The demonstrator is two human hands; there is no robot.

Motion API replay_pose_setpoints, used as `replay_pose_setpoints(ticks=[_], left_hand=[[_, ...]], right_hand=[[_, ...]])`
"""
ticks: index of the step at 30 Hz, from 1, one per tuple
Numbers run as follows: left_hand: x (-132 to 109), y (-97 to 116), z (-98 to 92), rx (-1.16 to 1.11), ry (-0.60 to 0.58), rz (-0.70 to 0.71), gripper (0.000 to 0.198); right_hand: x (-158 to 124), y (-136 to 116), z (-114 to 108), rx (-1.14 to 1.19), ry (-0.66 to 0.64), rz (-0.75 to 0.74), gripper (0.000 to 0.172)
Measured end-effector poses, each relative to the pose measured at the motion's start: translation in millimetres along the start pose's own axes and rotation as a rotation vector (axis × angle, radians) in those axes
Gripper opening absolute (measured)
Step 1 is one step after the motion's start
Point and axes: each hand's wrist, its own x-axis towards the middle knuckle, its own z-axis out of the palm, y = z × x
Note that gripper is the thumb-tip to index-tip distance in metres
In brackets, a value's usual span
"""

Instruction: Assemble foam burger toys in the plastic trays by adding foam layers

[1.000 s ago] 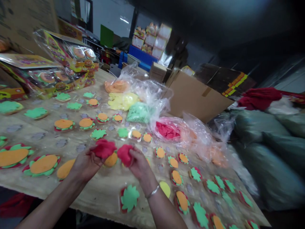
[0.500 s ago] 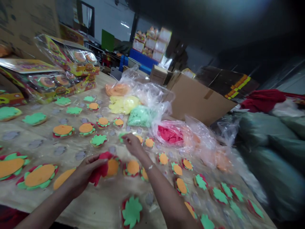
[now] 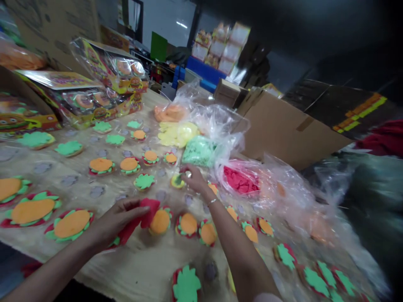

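- Currently, my left hand (image 3: 134, 216) is holding soft red pieces (image 3: 151, 210) at about eight o'clock from the centre of view, thumb and fingers pressed narrowly round them.
- Just below centre, at six o'clock, my right hand (image 3: 194, 178) is pinching a small green piece (image 3: 179, 178) in its fingertips; the green piece is showing over a yellow round (image 3: 174, 183), and I am not able to tell whether they are touching.
- Because my pinch is covering only one side of the green piece, I am risking a twist, a fold or a slip.
- Several red pieces are bunching together in my left hand, so one could be dropping onto the table (image 3: 151, 268).
- At seven o'clock an orange-topped stack (image 3: 160, 221) is sitting right beside the red pieces; a low sweep of my left hand could be nudging its layers crooked.
- Toward five o'clock my right forearm (image 3: 228, 235) is hanging over more stacks, how high I cannot tell; a sagging elbow could be knocking them.
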Motion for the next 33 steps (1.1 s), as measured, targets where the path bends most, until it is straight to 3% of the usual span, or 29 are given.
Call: replay_pose_setpoints(ticks=[2, 4, 7, 10, 13, 16, 17, 19, 21, 24, 27, 31, 33], left_hand=[[4.2, -1.7, 0.0, -0.138, 0.022, -0.024, 0.040], [8.2, -5.1, 2.3, -0.252, 0.045, -0.037, 0.046], [12.0, -11.5, 10.7, -0.239, 0.018, 0.000, 0.040], [11.4, -17.8, 23.8, -0.198, -0.063, 0.046, 0.039], [6.9, -20.6, 36.1, -0.259, -0.074, 0.021, 0.041], [0.7, -19.8, 42.2, -0.323, -0.107, -0.037, 0.042], [-1.3, -19.3, 42.6, -0.317, -0.137, -0.031, 0.046], [-4.4, -18.8, 41.8, -0.272, -0.166, 0.007, 0.055], [-5.2, -19.1, 39.9, -0.194, -0.146, 0.030, 0.061], [0.8, -17.4, 38.6, -0.104, -0.077, 0.028, 0.059], [14.1, -6.5, 41.0, -0.079, -0.035, 0.070, 0.048], [31.5, 15.8, 44.3, -0.025, -0.005, 0.037, 0.043], [33.8, 22.3, 42.1, 0.005, 0.046, -0.025, 0.050]], right_hand=[[-9.1, -14.1, -7.0, 0.348, 0.164, 0.189, 0.015], [-24.4, -34.4, -9.0, 0.658, 0.225, 0.332, 0.026], [-56.1, -70.4, 0.1, 0.883, 0.080, 0.378, 0.039], [-85.8, -101.3, 18.9, 0.776, -0.031, 0.247, 0.032], [-102.7, -115.5, 33.9, 0.438, 0.100, 0.092, 0.020], [-108.5, -110.1, 38.2, 0.289, 0.236, 0.154, 0.035], [-109.3, -105.3, 38.3, 0.352, 0.189, 0.216, 0.040], [-110.3, -94.8, 38.5, 0.573, -0.028, 0.328, 0.044], [-110.0, -86.2, 40.0, 0.747, -0.195, 0.355, 0.042], [-101.8, -77.5, 42.1, 0.728, -0.101, 0.286, 0.039], [-77.4, -65.4, 39.0, 0.631, 0.013, 0.233, 0.036], [-28.7, -37.3, 29.4, 0.644, -0.051, 0.329, 0.036], [-8.4, -23.5, 26.2, 0.425, -0.089, 0.365, 0.024]])
